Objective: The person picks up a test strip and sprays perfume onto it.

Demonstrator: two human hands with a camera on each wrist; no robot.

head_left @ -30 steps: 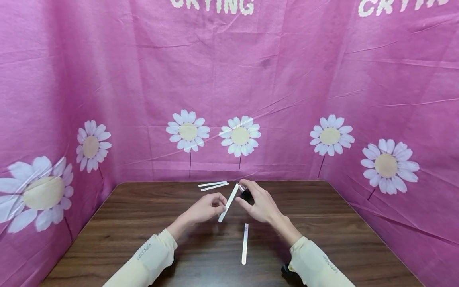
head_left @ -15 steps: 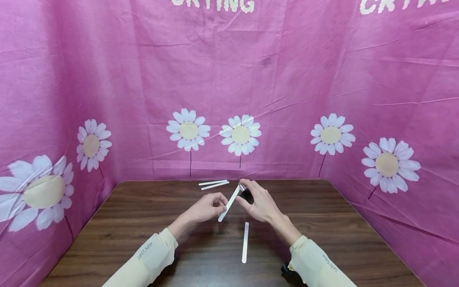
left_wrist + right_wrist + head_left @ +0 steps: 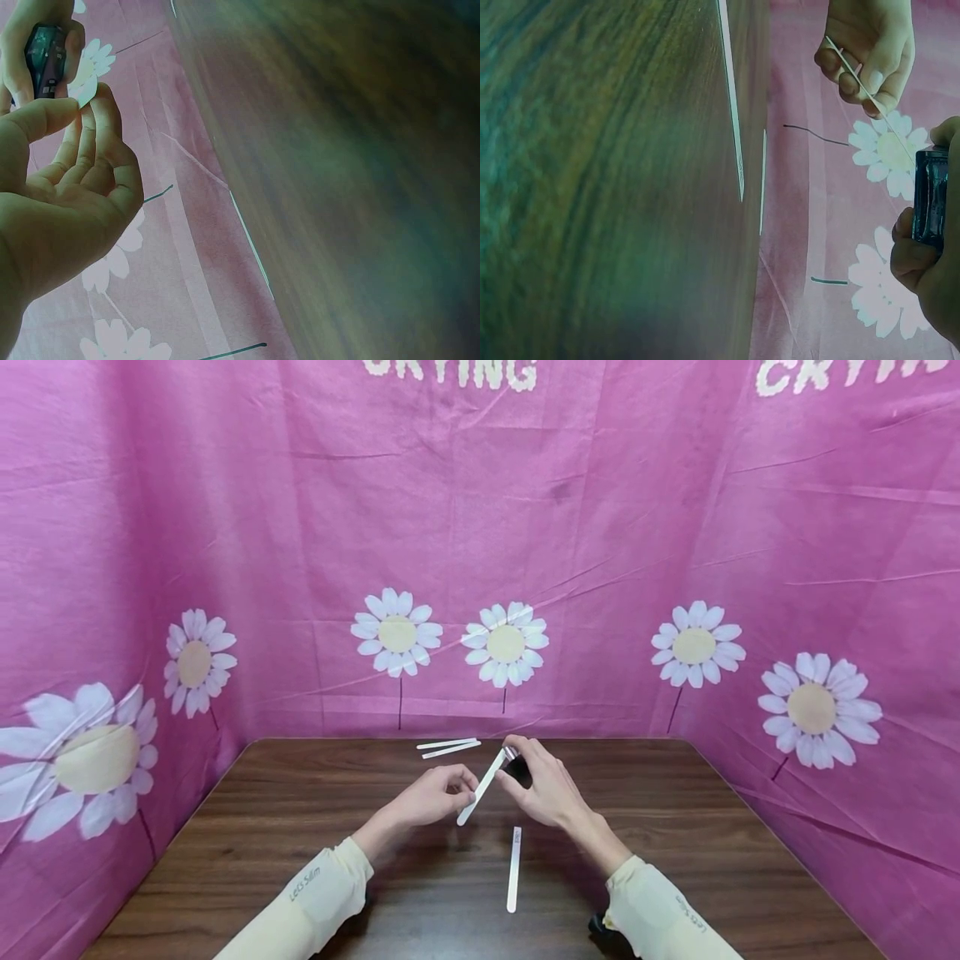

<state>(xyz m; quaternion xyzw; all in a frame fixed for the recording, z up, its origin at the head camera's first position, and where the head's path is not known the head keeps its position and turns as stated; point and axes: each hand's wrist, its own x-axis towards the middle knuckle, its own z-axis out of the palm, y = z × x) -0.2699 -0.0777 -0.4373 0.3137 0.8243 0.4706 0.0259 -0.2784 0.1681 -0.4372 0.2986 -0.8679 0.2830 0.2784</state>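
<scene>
Between thumb and fingers, the left hand (image 3: 433, 795) pinches a white strip (image 3: 480, 790) near its lower end; the strip slants up to the right. Its upper end meets the silver top of a small dark bottle (image 3: 517, 768), which the right hand (image 3: 549, 783) grips. In the right wrist view the strip (image 3: 862, 88) appears edge-on, its far end at the dark glass bottle (image 3: 931, 199). The left wrist view shows the left hand (image 3: 75, 165) pinching the strip's end (image 3: 88, 91), with the bottle (image 3: 46, 60) behind, in the right hand.
Another white strip (image 3: 513, 870), printed at its far end, lies on the brown wooden table (image 3: 300, 835) nearer the front. Two more strips (image 3: 450, 748) lie close together by the back edge. Pink cloth (image 3: 600, 568) with daisies surrounds the table's back and sides.
The upper end of the held strip has shifted slightly right, from beside the bottle's top to meet it. Both hands keep nearly the same places.
</scene>
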